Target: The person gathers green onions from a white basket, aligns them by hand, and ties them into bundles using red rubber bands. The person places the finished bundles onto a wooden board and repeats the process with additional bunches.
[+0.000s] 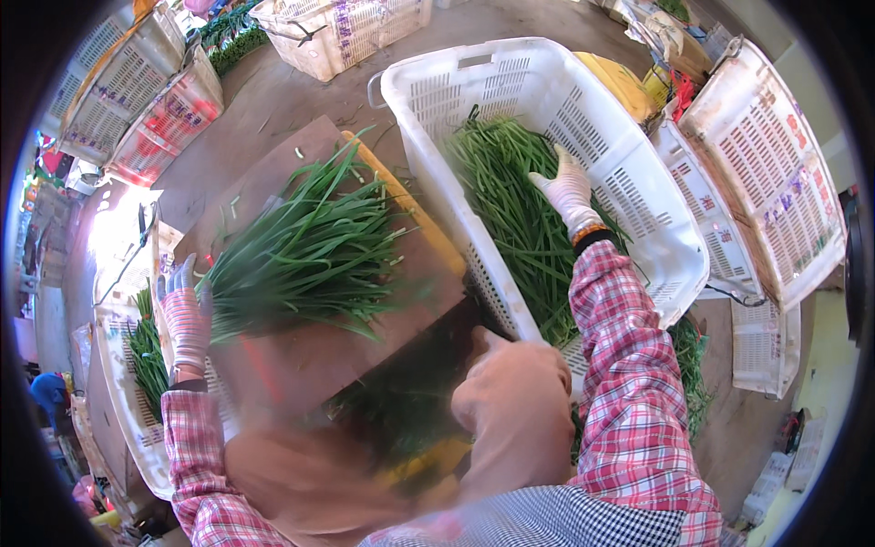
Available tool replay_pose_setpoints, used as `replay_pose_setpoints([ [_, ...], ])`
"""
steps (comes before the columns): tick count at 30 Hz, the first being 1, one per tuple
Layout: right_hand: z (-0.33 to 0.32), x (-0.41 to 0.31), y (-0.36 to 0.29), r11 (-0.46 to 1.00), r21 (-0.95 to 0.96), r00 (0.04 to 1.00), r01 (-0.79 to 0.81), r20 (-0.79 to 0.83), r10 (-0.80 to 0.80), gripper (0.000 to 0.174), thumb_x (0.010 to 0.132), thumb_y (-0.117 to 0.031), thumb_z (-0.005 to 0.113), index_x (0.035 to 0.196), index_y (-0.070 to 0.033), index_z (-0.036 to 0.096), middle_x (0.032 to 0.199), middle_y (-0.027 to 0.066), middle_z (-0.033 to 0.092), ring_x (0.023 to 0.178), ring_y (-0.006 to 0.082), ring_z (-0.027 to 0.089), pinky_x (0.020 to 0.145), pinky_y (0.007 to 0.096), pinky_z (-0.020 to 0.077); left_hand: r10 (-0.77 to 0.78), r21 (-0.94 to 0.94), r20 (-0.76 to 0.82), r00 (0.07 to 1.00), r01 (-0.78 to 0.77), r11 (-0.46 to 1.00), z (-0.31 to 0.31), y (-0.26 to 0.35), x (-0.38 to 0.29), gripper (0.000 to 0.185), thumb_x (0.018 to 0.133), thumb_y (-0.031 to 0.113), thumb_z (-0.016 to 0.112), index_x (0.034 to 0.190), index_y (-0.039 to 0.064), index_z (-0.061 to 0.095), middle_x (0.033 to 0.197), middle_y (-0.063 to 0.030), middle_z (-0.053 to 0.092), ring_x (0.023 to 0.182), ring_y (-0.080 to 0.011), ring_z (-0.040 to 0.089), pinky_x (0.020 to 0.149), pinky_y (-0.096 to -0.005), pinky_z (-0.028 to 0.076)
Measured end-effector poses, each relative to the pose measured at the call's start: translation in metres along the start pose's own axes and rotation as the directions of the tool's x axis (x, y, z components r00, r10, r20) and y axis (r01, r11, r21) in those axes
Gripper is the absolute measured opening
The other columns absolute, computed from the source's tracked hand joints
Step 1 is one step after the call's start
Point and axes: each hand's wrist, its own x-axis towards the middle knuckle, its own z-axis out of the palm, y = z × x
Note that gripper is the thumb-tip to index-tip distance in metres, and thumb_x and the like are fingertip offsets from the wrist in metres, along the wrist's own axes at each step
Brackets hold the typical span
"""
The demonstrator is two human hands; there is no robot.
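Note:
My right hand (pixel 569 189), in a pale striped glove, reaches into a white plastic crate (pixel 410 109) and rests on long green leafy stalks (pixel 509 178), perhaps garlic chives; its thumb and fingers are spread. At the left, my left hand (pixel 186 308), in a striped glove, is raised with its fingers apart beside a low brown board (pixel 328 362). A loose pile of the same green stalks (pixel 301 253) lies fanned out on this board, just right of my left hand. A yellow bar (pixel 413 205) runs along the board's far right edge.
Another white crate (pixel 130 410) with green stalks (pixel 145 349) stands at the left, under my left forearm. More plastic crates stand at the upper left (pixel 167 123), top (pixel 335 41) and right (pixel 772 178). Dark greens (pixel 410 396) lie below the board, near my knees. Cut scraps are scattered about.

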Motion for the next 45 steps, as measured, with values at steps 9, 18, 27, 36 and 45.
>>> replay_pose_setpoints([
  [9, 0.069, 0.06, 0.003, 0.998, 0.043, 0.996, -0.04, 0.085, 0.036, 0.104, 0.07, -0.053, 0.077, 0.15, -0.009, 0.03, 0.149, 0.0146, 0.039, 0.139, 0.0316, 0.036, 0.114, 0.0442, 0.0271, 0.357, -0.222, -0.031, 0.934, -0.355, 0.908, -0.04, 0.103, 0.033, 0.047, 0.076, 0.009, 0.065, 0.122, 0.008, 0.057, 0.117, -0.0091, 0.062, 0.115, -0.0285, 0.058, 0.112, -0.0529, 0.031],
  [18, -0.017, -0.002, -0.048, 0.849, 0.5, 0.828, 0.17, 0.394, -0.398, 0.036, 0.09, -0.038, 0.062, 0.109, -0.009, 0.069, 0.107, 0.0152, 0.07, 0.099, 0.0316, 0.066, 0.089, 0.04, 0.0512, 0.34, -0.394, 0.103, 0.935, -0.276, 0.877, -0.05, 0.134, 0.022, 0.045, 0.07, -0.002, 0.063, 0.114, 0.009, 0.063, 0.11, -0.0081, 0.065, 0.113, -0.028, 0.06, 0.111, -0.0517, 0.033],
  [27, 0.029, -0.06, -0.085, 0.906, 0.123, 0.783, 0.405, 0.465, -0.414, 0.036, 0.084, -0.042, 0.061, 0.096, -0.009, 0.07, 0.09, 0.0166, 0.07, 0.089, 0.0339, 0.068, 0.077, 0.0442, 0.0524, 0.409, -0.45, 0.103, 0.907, -0.325, 0.832, -0.043, 0.13, 0.016, 0.04, 0.073, -0.007, 0.058, 0.109, 0.008, 0.063, 0.106, -0.0079, 0.066, 0.107, -0.0288, 0.062, 0.111, -0.053, 0.033],
  [36, 0.133, -0.056, -0.084, 0.94, 0.079, 0.886, 0.331, 0.319, -0.338, 0.019, 0.084, -0.024, 0.06, 0.091, -0.01, 0.071, 0.085, 0.0153, 0.071, 0.082, 0.0351, 0.069, 0.074, 0.0438, 0.0536, 0.38, -0.442, 0.135, 0.915, -0.287, 0.85, -0.036, 0.133, 0.02, 0.036, 0.075, -0.006, 0.061, 0.107, 0.009, 0.064, 0.103, -0.0084, 0.067, 0.105, -0.0288, 0.062, 0.111, -0.0517, 0.033],
  [45, 0.073, -0.018, -0.052, 0.881, 0.46, 0.846, -0.114, 0.509, -0.156, 0.032, 0.087, -0.028, 0.058, 0.112, -0.009, 0.067, 0.113, 0.0162, 0.068, 0.108, 0.0358, 0.063, 0.095, 0.0425, 0.0483, 0.389, -0.417, 0.138, 0.911, -0.302, 0.857, -0.04, 0.136, 0.024, 0.032, 0.076, -0.003, 0.061, 0.106, 0.008, 0.063, 0.101, -0.0079, 0.066, 0.101, -0.0267, 0.063, 0.107, -0.0511, 0.037],
])
